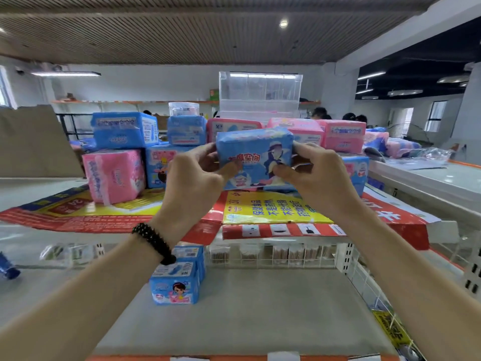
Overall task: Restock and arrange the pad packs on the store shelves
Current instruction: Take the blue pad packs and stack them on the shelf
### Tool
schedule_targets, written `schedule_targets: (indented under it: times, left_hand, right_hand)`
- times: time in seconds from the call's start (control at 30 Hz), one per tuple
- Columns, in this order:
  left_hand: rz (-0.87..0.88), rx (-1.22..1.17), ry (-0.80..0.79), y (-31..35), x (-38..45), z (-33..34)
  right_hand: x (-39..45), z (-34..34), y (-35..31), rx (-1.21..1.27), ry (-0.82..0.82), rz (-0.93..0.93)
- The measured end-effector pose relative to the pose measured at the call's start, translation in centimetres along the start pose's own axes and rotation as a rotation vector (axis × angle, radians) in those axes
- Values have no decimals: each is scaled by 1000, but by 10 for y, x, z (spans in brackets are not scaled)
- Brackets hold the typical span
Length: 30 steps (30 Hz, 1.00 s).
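A blue pad pack [256,157] is held up between both hands, above the top shelf [299,220]. The left hand [192,182] pinches its left end, the right hand [316,175] its right end, thumbs on the front. Behind the hands, pink and blue packs [114,175] are stacked; below the left wrist, two blue packs [177,285] stand on the lower shelf [260,308].

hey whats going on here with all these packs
A person is restocking pad packs. Both hands, the left hand and the right hand, grip one blue pad pack by its ends, held up in front of the top shelf, where blue and pink packs are stacked. On the lower shelf stands a short row of small blue packs.
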<state>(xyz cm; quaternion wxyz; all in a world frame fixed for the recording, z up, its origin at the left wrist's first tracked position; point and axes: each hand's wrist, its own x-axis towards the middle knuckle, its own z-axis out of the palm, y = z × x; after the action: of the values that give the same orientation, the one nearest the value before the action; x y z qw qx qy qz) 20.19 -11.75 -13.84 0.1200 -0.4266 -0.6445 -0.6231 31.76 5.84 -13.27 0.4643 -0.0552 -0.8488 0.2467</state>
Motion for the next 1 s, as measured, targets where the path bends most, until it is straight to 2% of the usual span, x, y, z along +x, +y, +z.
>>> schedule_targets:
  times: [0.17, 0.4, 0.63, 0.8, 1.0]
  left_hand:
    - [-3, -13, 144, 11, -33, -32]
    - [0, 127, 257, 20, -80, -69]
    - [-9, 256, 211, 11, -142, -98]
    - [-51, 437, 46, -21, -183, -120]
    - [-191, 320, -25, -63, -193, -148]
  right_hand:
    - [-16, 16, -28, 128, -40, -63]
    - [-49, 46, -53, 305, -82, -106]
    - [-119, 78, -71, 406, -83, -63]
    - [-172, 111, -81, 518, -35, 89]
    - [-191, 167, -91, 574, -72, 292]
